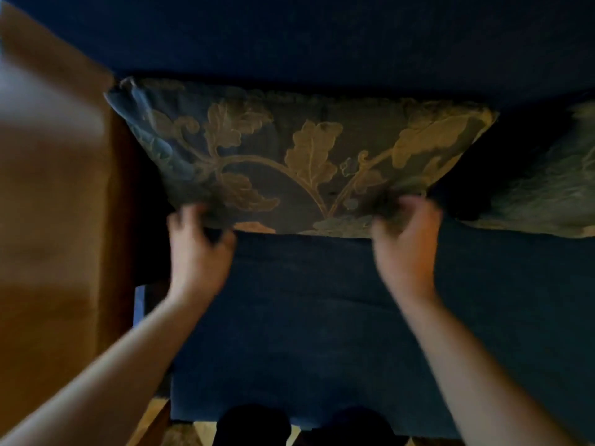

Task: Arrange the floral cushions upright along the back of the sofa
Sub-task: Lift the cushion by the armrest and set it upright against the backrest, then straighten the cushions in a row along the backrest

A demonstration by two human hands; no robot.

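A dark floral cushion (299,156) with gold leaf patterns leans against the blue sofa back (322,33), its lower edge on the blue seat (322,317). My left hand (198,249) grips its bottom left corner. The bottom right corner is held by my right hand (407,243). Both hands are blurred. A second floral cushion (547,188) lies at the right edge, partly cut off by the frame.
A brown wooden armrest or side piece (54,204) runs along the left of the sofa. Dark feet (254,426) show at the bottom by the seat's front edge, over a patterned floor.
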